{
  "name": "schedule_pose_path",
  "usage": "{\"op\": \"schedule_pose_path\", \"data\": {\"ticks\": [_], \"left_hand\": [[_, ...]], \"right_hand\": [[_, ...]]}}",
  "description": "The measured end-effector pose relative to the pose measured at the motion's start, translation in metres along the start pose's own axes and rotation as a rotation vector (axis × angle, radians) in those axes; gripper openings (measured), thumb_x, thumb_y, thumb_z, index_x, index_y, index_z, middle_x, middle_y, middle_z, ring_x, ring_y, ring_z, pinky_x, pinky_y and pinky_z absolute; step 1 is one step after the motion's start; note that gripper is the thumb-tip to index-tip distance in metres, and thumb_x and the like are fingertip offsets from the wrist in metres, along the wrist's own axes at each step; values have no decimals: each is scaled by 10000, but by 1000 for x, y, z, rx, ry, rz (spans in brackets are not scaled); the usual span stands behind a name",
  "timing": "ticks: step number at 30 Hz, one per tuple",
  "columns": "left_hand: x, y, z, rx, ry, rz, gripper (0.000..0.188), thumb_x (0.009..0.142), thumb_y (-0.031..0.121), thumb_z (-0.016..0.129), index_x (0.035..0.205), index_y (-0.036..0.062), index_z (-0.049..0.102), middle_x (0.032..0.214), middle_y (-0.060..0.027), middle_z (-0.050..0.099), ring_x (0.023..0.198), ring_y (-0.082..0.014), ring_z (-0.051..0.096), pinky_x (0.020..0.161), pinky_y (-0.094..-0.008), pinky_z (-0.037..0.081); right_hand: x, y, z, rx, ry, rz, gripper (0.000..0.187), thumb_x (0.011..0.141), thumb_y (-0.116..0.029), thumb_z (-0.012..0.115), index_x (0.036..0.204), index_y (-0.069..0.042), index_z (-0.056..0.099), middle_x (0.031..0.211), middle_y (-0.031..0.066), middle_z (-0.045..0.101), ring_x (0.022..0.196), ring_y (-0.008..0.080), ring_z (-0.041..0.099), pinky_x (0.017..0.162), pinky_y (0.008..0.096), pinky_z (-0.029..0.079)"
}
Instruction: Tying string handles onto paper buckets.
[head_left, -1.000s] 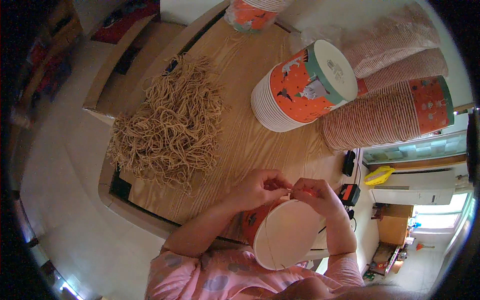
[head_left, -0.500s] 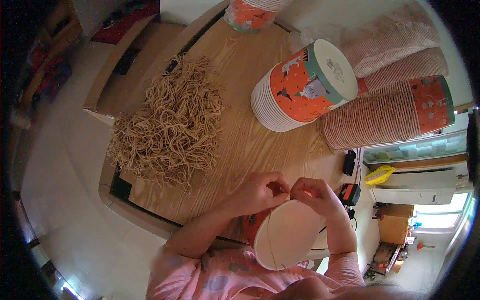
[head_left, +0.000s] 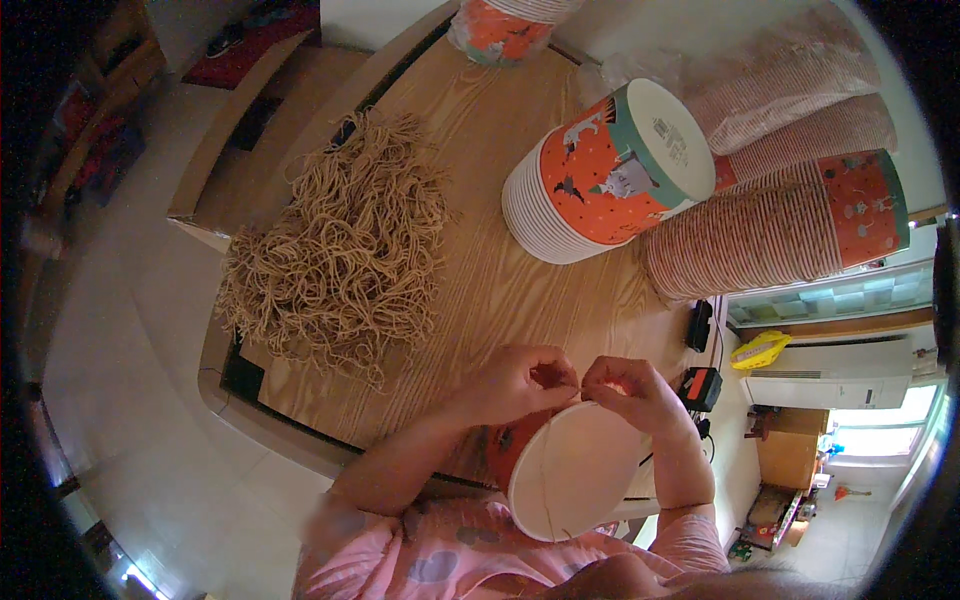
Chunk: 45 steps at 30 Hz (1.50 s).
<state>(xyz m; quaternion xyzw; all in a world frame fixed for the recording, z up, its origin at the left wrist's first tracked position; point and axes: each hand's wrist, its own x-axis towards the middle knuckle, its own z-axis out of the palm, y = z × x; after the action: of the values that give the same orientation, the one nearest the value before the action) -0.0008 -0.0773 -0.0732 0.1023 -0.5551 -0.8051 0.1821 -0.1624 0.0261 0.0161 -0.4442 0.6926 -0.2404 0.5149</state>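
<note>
Brown wood grain: noting a table (head_left: 490, 290) running across the middle of the view, its near edge passing under the forearms. Counting next, at the far right, a long stack of nested buckets (head_left: 745, 240), showing close-set rims and an orange-and-green printed end, with plastic-wrapped stacks (head_left: 790, 85) just behind. Finding beside these a shorter inverted stack (head_left: 595, 175), presenting a white base upward above green and orange bands. Recording on the left of the tabletop a loose heap of tan twine (head_left: 345, 245), spreading toward the edge. Locating the bucket in work (head_left: 600, 475) at the near edge, tilting close to a spotted pink shirt (head_left: 440, 560) and turning a white round end to the camera; being unable to tell whether mouth or base. Observing the left hand (head_left: 530, 382) and the right hand (head_left: 628, 392) meeting at the far rim of that bucket, both grasping, thumbs and fingers pinching a thin cord (head_left: 547, 475), its upper part being mostly hidden by the fingers. Seeing this cord crossing the white end and protruding at the lower rim. Listing, right of the right hand, a black-and-red box (head_left: 700, 389).
</note>
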Motion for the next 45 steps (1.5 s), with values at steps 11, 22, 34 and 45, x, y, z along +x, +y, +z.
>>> {"op": "schedule_pose_path", "data": {"ticks": [11,22,34,45], "left_hand": [[1,12,-8,-55,6,-101,162,741,92,672,867,7,617,761,-42,631,717,-94,579,695,-250,472],[-1,15,-5,123,35,22,151,749,112,665,848,14,607,756,-45,629,718,-94,588,683,-261,477],[1,16,-7,135,131,14,95,783,119,631,812,30,647,749,-52,646,694,-92,593,653,-251,471],[3,7,-5,48,-58,-44,155,793,139,634,814,-14,623,714,-52,621,660,-83,556,626,-249,467]], "right_hand": [[10,-4,1,-30,-8,-59,109,814,-120,608,861,-21,608,801,21,606,790,99,562,744,252,445],[10,-4,2,25,-18,-32,99,816,-116,601,828,-17,598,777,21,600,759,97,556,718,246,444],[8,-3,1,-49,22,-101,84,800,-84,603,801,-3,580,768,31,591,752,106,550,709,253,443],[7,1,2,91,42,-22,82,819,-89,603,823,-9,591,786,28,585,771,106,549,711,248,445]]}}
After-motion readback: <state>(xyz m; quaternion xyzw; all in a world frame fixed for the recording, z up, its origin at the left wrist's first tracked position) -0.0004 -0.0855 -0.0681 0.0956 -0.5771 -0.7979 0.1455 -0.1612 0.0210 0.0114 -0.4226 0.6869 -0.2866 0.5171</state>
